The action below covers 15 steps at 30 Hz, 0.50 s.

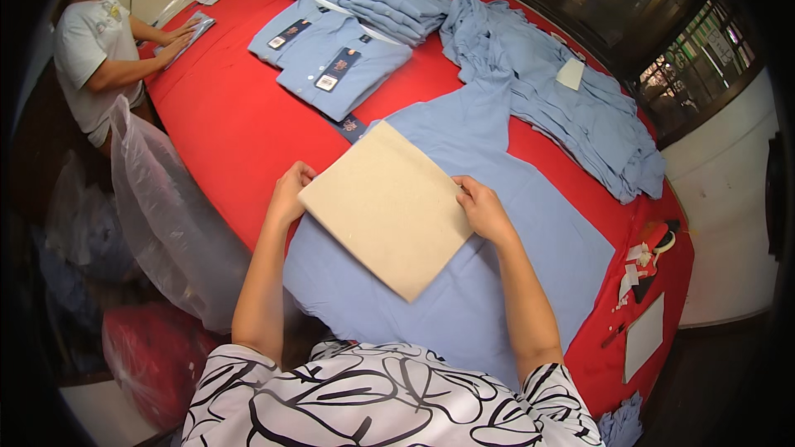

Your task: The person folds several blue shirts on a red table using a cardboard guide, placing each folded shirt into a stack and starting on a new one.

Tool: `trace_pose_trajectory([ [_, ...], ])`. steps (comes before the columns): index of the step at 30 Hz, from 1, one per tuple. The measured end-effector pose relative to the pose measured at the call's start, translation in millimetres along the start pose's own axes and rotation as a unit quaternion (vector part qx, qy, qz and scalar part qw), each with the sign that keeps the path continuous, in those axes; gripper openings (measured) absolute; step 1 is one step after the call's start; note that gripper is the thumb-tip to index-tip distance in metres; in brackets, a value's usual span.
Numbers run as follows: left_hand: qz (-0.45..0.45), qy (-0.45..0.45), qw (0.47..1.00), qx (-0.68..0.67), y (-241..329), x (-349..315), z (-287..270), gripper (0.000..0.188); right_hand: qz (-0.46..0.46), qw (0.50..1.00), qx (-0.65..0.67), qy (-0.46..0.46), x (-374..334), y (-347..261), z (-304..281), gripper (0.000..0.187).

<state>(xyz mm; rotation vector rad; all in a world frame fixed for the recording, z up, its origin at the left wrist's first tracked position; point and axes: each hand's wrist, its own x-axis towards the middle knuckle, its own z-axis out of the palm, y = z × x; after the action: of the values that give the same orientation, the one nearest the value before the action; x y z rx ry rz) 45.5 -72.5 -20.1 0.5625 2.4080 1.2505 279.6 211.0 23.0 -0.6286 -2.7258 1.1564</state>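
Between my two hands is a flat beige cardboard sheet point(387, 211), tilted like a diamond over a light blue shirt point(538, 240) spread face down or flat on the red cloth. My left hand point(291, 190) grips the sheet's left corner, fingers curled at its edge. On the opposite side my right hand point(483, 209) pinches the right edge between thumb and fingers. The sheet covers the upper middle of the shirt. A dark blue tag point(351, 127) shows just beyond the sheet's far corner.
Folded blue shirts with tags point(331, 62) lie beyond, beside a taller stack point(373, 0). Loose blue shirts point(571, 108) heap at the right. Tape point(667, 242), scraps and a white card point(644, 338) sit near the right edge. At the far left, another person point(103, 58) handles a folded item.
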Motion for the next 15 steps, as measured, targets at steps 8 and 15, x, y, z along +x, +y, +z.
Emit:
trace_pose_trajectory([
  [8,-0.027,-0.022,0.978,-0.204,-15.2,-2.5,-11.5,0.021,0.005,0.986,-0.155,0.06,25.4,5.4,21.8,0.037],
  [15,0.265,0.101,0.946,0.156,38.8,-26.0,39.8,0.034,0.041,0.984,-0.166,0.054,27.9,-7.2,18.3,0.047],
])
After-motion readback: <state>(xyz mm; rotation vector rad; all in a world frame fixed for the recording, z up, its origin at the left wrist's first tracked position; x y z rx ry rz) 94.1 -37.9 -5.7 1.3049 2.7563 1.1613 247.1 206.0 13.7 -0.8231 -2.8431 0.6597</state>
